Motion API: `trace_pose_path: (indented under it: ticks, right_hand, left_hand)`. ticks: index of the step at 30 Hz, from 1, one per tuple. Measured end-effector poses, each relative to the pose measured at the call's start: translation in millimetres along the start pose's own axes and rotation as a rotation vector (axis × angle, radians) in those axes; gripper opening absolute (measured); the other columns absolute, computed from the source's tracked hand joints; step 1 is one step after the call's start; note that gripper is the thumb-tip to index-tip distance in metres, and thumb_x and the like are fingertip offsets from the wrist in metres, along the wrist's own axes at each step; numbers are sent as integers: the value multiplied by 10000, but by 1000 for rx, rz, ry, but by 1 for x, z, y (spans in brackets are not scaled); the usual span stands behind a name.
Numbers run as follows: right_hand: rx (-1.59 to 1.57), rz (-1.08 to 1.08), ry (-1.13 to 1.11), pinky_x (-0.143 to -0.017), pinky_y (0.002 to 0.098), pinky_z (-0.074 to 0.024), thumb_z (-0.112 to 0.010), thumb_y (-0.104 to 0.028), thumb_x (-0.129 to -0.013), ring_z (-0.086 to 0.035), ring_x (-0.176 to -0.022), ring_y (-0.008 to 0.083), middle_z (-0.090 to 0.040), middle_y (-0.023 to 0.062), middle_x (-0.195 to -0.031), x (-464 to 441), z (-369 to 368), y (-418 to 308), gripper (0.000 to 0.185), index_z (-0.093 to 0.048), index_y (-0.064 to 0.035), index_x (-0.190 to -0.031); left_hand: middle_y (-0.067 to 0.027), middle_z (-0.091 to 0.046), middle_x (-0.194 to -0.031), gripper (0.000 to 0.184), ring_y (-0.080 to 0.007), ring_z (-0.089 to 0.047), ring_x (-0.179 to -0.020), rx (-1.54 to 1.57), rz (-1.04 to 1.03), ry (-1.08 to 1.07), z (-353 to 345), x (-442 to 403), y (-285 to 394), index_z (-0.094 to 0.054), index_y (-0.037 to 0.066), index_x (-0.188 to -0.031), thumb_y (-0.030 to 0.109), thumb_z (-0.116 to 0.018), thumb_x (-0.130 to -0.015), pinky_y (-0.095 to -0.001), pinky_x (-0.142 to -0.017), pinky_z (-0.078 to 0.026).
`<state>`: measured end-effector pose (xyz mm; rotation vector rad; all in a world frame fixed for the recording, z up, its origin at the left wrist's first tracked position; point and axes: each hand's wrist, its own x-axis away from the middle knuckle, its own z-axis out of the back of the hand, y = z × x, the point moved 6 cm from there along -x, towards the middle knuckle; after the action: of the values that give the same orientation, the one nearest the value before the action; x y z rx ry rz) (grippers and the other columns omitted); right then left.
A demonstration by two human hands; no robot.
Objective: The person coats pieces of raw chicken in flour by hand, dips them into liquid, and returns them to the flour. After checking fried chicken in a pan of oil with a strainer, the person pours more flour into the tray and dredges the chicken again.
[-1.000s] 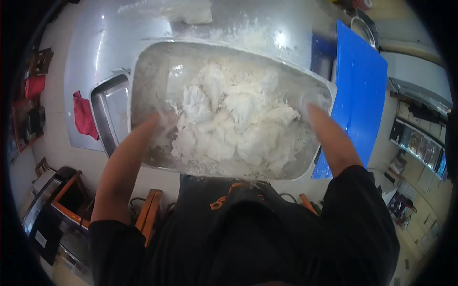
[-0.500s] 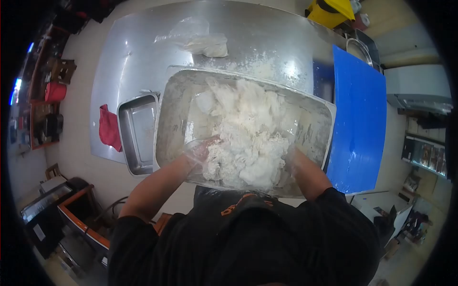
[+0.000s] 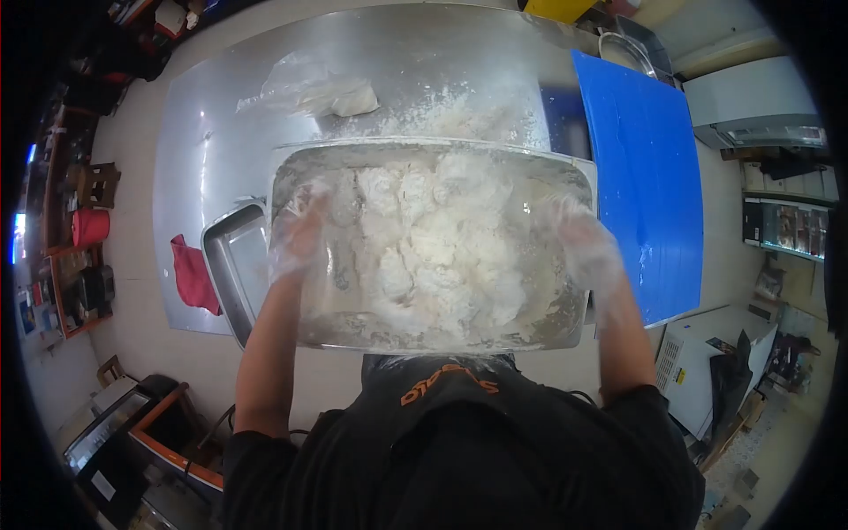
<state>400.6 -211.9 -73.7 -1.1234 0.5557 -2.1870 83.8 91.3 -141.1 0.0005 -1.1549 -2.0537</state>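
Note:
A large metal tub [image 3: 433,343] stands at the near side of the steel table. Lumpy white floury dough [image 3: 437,243] fills its middle. My left hand [image 3: 303,225], in a clear plastic glove, is over the tub's left end, beside the dough. Over the right end is my right hand [image 3: 579,237], gloved the same way. Both hands are apart from the dough and blurred by motion, and their finger shapes are not clear.
A smaller metal tray [image 3: 243,265] and a red cloth [image 3: 193,276] lie left of the tub. A blue board [image 3: 645,185] is on the right. Behind the tub, a plastic bag [image 3: 340,95] with white contents rests on the steel table [image 3: 238,115] near scattered flour.
Both hands have moved outward from the dough to the tub's ends. The dough lies more evenly across the middle. The camera view has shifted.

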Motion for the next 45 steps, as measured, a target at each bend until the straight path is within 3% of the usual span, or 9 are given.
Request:
trace_pose_path:
  ticks: [4,7,16,17,22,25,27,36,45]
  right_hand:
    - [-648,-345,305,-902,345,-464,-533,-302,-921,-583,-1036,230,-606,126,-1191,-100,-38,93,395,-549,-82,-1249]
    - [-165,-141,199,-908,373,-464,-511,-321,-923,-574,-1044,248,-588,129,-1218,-126,-44,68,430,-518,-77,-1277]
    - [207,39,-93,-983,357,-407,-568,-339,-884,-542,-1122,243,-605,85,-1200,-110,-85,4,468,-538,-58,-1257]
    - [263,78,-185,-985,358,-406,-578,-333,-880,-543,-1123,241,-610,78,-1193,-90,-75,-11,462,-544,-61,-1252]
    - [558,211,-629,-993,364,-401,-629,-299,-863,-546,-1131,233,-637,48,-1154,0,-16,-106,433,-571,-75,-1229]
    - [-474,20,-370,-956,364,-428,-627,-203,-872,-556,-1114,233,-642,41,-1130,-18,27,-135,319,-603,-90,-1169]
    - [1036,877,208,-958,382,-424,-549,-177,-916,-557,-1105,242,-614,51,-1163,-58,42,-142,249,-615,-106,-1145]
    - [1037,215,-115,-1079,383,-355,-630,-392,-786,-356,-1344,327,-355,221,-1444,-233,-41,-120,823,-276,-82,-1460]
    - [-536,376,-434,-915,348,-502,-725,-112,-784,-566,-1135,246,-549,161,-1269,-111,59,-167,611,-460,-21,-1328]
  left_hand:
    - [-95,-482,-1360,552,-206,-408,-1284,884,631,110,-53,-54,-53,-433,32,-1368,323,-549,-913,-359,-1035,-379]
    - [-91,-468,-1380,630,-189,-404,-1297,1131,212,6,-71,-74,-50,-392,16,-1387,289,-602,-859,-367,-1091,-332]
    - [-95,-610,-1171,512,-228,-603,-1065,1572,331,-439,-122,-42,46,-472,50,-1313,272,-625,-878,-406,-974,-464]
    - [-106,-599,-1193,638,-234,-591,-1088,1338,602,-578,-136,-27,12,-411,39,-1355,273,-695,-835,-409,-981,-459]
    - [-121,-573,-1254,627,-241,-543,-1161,519,-302,-508,-31,0,137,-448,23,-1337,281,-712,-830,-369,-1021,-414]
    - [-125,-586,-1240,591,-230,-540,-1164,347,-209,-148,-11,-5,121,-483,36,-1322,275,-713,-832,-341,-1020,-403]
    - [-120,-602,-1219,535,-221,-551,-1151,348,39,59,-3,-4,96,-529,55,-1289,263,-712,-832,-327,-1000,-414]
    - [-119,-671,-1059,348,-226,-635,-997,9,99,334,23,38,65,-659,74,-1103,300,-699,-842,-327,-870,-484]
    - [-140,-667,-1084,400,-228,-636,-1002,129,150,223,24,48,43,-645,35,-1112,315,-709,-833,-340,-852,-492]
